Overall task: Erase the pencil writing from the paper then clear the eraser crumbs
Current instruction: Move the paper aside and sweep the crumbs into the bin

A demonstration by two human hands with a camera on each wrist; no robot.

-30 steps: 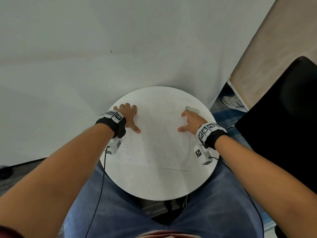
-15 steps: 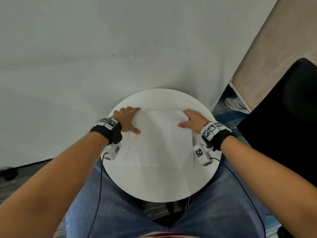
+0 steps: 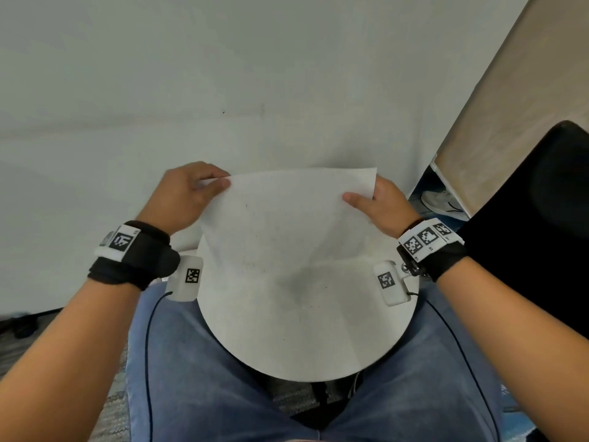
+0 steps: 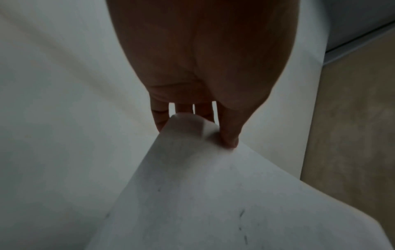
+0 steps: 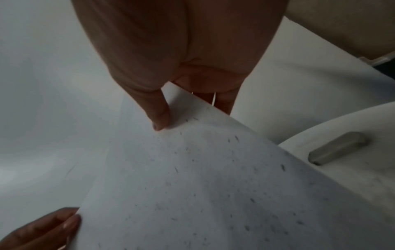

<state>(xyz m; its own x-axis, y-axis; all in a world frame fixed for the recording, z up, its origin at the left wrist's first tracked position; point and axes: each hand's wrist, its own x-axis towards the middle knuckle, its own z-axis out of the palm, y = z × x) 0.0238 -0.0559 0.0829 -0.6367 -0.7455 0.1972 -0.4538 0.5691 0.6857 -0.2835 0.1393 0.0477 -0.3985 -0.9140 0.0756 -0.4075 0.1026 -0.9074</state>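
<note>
While both hands [image 3: 287, 199] pinch paper [image 3: 287, 237] far corners, far edge lifted off table [image 3: 302, 355].

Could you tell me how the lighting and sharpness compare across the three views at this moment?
Head view: evenly lit and fairly sharp, with wide-angle bending at the edges and a soft shadow on the table under the lifted paper. Left wrist view: dim, the left hand a dark backlit shape. Right wrist view: dim and soft, though crumbs and the eraser still read; the right hand is underexposed.
</note>
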